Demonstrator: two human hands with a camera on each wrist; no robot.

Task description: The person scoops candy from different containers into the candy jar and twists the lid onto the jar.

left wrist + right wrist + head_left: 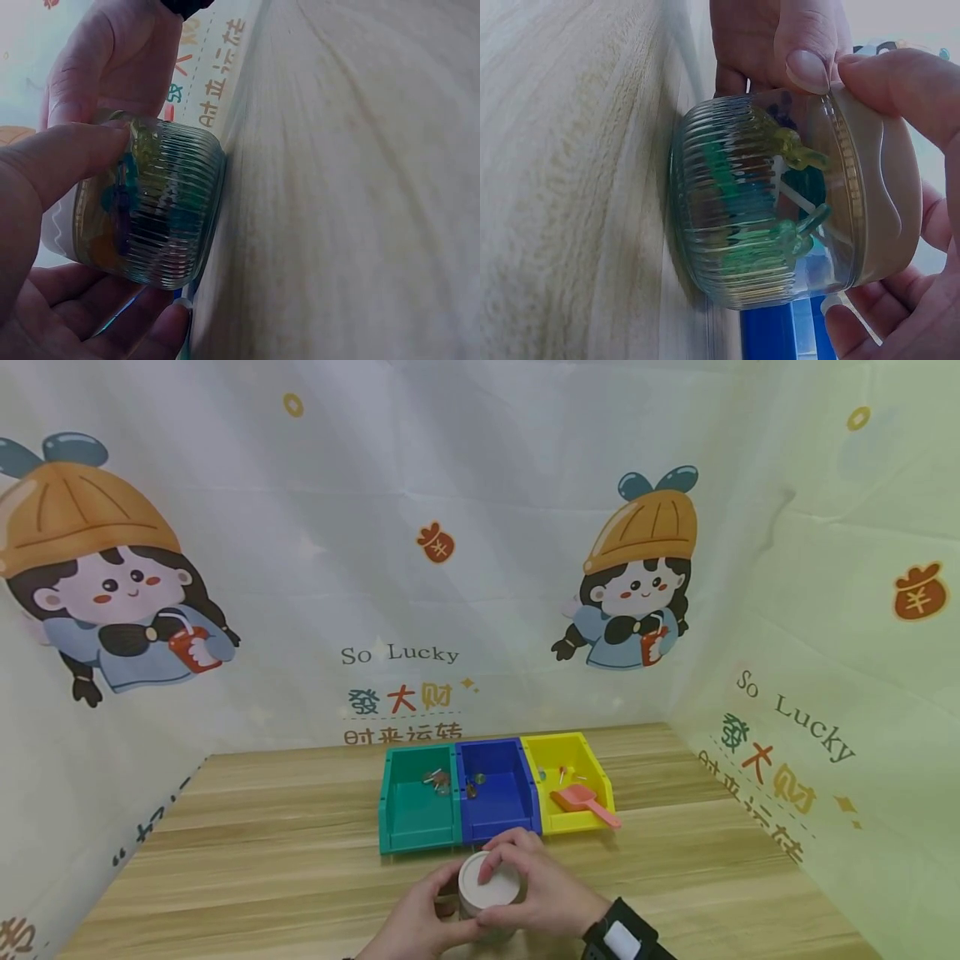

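A clear ribbed jar (735,217) stands on the wooden table near its front, close to me. Through its wall show several small colourful pieces, green, yellow and blue, along with a white stick. A beige lid (501,890) sits on its top. My left hand (423,914) holds the jar's side, thumb (71,154) on the near face and fingers around the other side. From above, my right hand (546,893) grips the lid, its thumb and fingers around the rim, with one finger bent over the top.
Behind the jar stand three joined bins: green (416,814), blue (504,806) and yellow (538,756). Small pieces lie in each. A pink scoop (577,797) rests in the yellow bin, its handle over the front edge. Printed cloth (510,610) hangs around the table (300,835).
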